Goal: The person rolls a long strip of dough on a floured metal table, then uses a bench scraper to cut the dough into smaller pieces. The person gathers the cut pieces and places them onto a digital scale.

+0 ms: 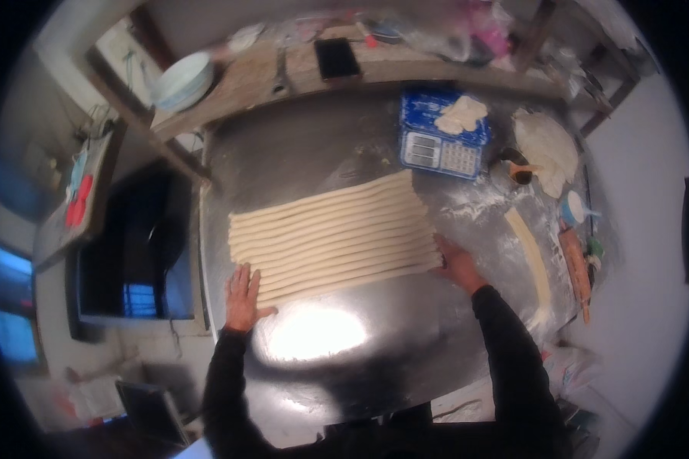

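A row of several long, pale dough strips (329, 226) lies side by side across the steel worktop (298, 145). At their left end, my left hand (243, 297) rests with fingers spread, its fingertips touching the nearest strips. My right hand (457, 263) is at the right end, fingers apart and slightly curved against the strip ends. A separate flat dough strip (530, 260) lies to the right of my right hand.
Behind are a blue scale (440, 157) with dough on it, a dough sheet (551, 145), a dark cup (519, 170) and a rolling pin (576, 271). A wooden shelf (245, 92) holds a bowl (182, 80). A dark screen (122, 268) stands at left.
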{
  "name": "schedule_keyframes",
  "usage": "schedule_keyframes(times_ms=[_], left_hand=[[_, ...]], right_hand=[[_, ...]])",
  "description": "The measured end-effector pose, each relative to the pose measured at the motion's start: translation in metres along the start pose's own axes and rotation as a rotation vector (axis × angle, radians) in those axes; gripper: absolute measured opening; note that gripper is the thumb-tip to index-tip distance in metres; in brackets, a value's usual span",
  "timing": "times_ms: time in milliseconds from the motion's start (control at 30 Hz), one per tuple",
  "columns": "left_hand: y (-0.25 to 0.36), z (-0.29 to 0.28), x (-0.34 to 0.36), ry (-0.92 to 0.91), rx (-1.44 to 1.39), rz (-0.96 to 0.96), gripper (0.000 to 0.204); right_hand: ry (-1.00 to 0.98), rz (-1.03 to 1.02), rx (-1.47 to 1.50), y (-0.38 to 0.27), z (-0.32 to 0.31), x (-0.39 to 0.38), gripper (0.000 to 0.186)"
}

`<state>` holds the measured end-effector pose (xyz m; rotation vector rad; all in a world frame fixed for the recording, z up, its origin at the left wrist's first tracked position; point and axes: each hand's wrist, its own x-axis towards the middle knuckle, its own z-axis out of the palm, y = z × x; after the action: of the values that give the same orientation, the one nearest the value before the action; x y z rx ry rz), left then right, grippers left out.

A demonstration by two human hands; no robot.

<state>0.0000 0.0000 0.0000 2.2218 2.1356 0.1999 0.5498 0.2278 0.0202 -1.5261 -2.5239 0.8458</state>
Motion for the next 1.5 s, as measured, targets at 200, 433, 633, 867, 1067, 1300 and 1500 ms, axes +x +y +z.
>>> schedule_keyframes(times_ms=[200, 433, 633, 867, 1067, 1300, 1500], left_hand=[[0.089, 0.0, 0.052, 0.04, -0.041, 0.184, 0.123], [0.288, 0.06, 0.167, 0.05, -0.271, 0.401, 0.116], [0.346, 0.062, 0.217, -0.029, -0.229, 0.38, 0.111], [0.335, 0.061, 0.333, 0.242, -0.331, 0.21, 0.086], [0.33, 0.085, 0.384, -0.028, -0.177, 0.043, 0.084], [0.504, 0.081, 0.369, 0.091, -0.484, 0.421, 0.046], [0.637, 0.137, 0.429, -0.181, -0.525, 0.134, 0.05]], right_hand=[[0.076, -0.112, -0.096, 0.009, -0.008, -0.005, 0.094], [0.136, 0.029, -0.07, 0.028, 0.007, -0.033, 0.086], [0.222, 0.094, -0.026, 0.073, 0.024, -0.106, 0.072], [0.269, 0.071, 0.142, 0.093, 0.017, -0.17, 0.062], [0.282, -0.001, 0.15, 0.094, 0.013, -0.176, 0.059], [0.476, 0.128, 0.012, 0.158, -0.011, -0.216, 0.05], [0.676, 0.616, -0.095, 0.249, -0.057, -0.281, 0.071]])
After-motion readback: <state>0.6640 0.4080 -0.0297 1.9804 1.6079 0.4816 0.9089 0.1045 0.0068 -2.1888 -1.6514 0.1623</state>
